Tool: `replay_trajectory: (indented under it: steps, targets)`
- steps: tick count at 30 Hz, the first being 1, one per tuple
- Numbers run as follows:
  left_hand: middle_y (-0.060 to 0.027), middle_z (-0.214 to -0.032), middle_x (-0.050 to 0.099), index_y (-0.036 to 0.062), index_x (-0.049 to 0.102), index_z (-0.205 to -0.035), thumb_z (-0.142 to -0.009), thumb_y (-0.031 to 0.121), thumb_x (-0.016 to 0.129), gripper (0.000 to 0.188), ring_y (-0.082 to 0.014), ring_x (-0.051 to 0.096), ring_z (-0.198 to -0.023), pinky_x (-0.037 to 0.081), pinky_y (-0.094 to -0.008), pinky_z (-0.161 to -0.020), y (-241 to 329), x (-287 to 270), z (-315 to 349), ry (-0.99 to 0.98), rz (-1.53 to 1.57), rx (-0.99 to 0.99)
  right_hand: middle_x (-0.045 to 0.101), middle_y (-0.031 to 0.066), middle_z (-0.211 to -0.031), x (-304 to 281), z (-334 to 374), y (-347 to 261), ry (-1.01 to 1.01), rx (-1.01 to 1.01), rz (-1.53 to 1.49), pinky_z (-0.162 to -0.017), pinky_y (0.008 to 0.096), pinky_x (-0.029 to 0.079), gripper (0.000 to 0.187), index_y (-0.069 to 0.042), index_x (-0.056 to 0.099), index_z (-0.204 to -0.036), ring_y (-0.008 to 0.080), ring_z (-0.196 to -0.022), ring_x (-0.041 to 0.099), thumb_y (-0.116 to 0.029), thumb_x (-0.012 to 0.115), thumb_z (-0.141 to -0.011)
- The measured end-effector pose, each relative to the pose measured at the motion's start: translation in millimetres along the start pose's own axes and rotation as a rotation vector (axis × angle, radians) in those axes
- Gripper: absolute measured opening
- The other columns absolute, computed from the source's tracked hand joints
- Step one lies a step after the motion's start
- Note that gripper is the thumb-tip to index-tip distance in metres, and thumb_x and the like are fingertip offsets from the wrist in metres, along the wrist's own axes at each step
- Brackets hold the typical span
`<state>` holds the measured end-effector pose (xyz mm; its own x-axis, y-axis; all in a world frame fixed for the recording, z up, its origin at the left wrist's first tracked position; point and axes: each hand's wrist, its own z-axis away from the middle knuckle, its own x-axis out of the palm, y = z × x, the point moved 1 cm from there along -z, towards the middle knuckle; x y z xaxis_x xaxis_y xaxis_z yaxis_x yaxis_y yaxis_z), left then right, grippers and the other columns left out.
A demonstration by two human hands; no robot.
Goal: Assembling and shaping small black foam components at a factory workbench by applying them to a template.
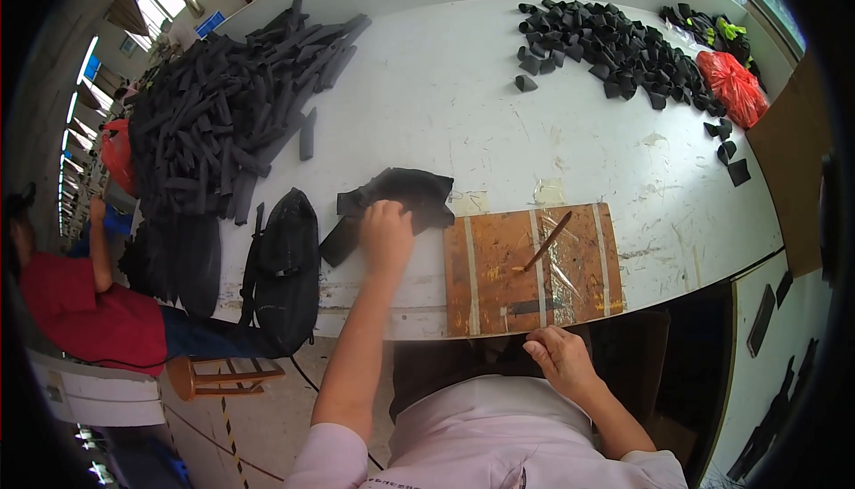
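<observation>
As the white counter (427, 88) spreads before us, we have a heap of dark strips (205, 124) at left and a smaller cluster of black pieces (614, 52) far right. Our brown board (499, 275) lies at the near edge; beside it, black material (419, 188) sits under our left grip (388, 238), whether grasped we cannot tell. Our right grip (563, 360) curls below the board, contents hidden. The board bears a slim brown stick (549, 240).

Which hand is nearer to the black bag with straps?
Left. The left hand is just right of the bag; the right hand is farther right, near the brown board.
</observation>
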<state>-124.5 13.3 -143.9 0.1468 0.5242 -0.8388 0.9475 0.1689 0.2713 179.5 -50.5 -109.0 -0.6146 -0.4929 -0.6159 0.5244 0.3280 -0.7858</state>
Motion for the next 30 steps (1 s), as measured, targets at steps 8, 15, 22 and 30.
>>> replay_trajectory:
  steps: [8, 15, 22, 30]
  targets:
    - [-0.0093, -0.080, 0.053, 0.0084, 0.052, -0.077, -0.070, 0.020, 0.063, 0.017, -0.0256, 0.054, -0.077, 0.040, -0.0382, -0.064, 6, 1, 10, -0.084, -0.190, 0.137, 0.057, 0.0128, -0.073, 7, -1, 2, -0.035, 0.001, 0.026, -0.060, 0.0378, 0.045, 0.022, 0.000, 0.056, -0.079, 0.0303, -0.070, 0.056, -0.022, 0.053, -0.083]
    - [-0.0114, -0.071, 0.055, 0.0038, 0.051, -0.076, -0.073, 0.016, 0.062, 0.017, -0.0300, 0.058, -0.060, 0.046, -0.0377, -0.052, 22, -4, 3, -0.149, -0.191, 0.103, 0.057, 0.0131, -0.073, 11, -3, 2, -0.055, 0.001, 0.044, -0.061, 0.0379, 0.045, 0.024, 0.000, 0.057, -0.079, 0.0303, -0.070, 0.056, -0.023, 0.052, -0.083]
    - [-0.0125, -0.071, 0.055, 0.0043, 0.051, -0.072, -0.075, 0.013, 0.059, 0.012, -0.0301, 0.058, -0.061, 0.047, -0.0372, -0.051, 15, 1, 4, -0.222, -0.300, 0.107, 0.058, 0.0150, -0.076, 16, 2, 4, -0.110, 0.034, 0.045, -0.063, 0.0374, 0.045, 0.025, 0.001, 0.058, -0.079, 0.0321, -0.072, 0.056, -0.023, 0.052, -0.083]
    - [-0.0021, -0.064, 0.054, -0.0025, 0.057, -0.074, -0.076, 0.004, 0.060, 0.007, -0.0087, 0.049, -0.057, 0.039, -0.0229, -0.052, 30, -34, 23, -0.153, 0.752, -0.339, 0.056, 0.0142, -0.069, 8, -10, -10, -0.019, -0.037, -0.135, -0.056, 0.0374, 0.044, 0.019, 0.000, 0.056, -0.075, 0.0319, -0.064, 0.055, -0.017, 0.055, -0.081]
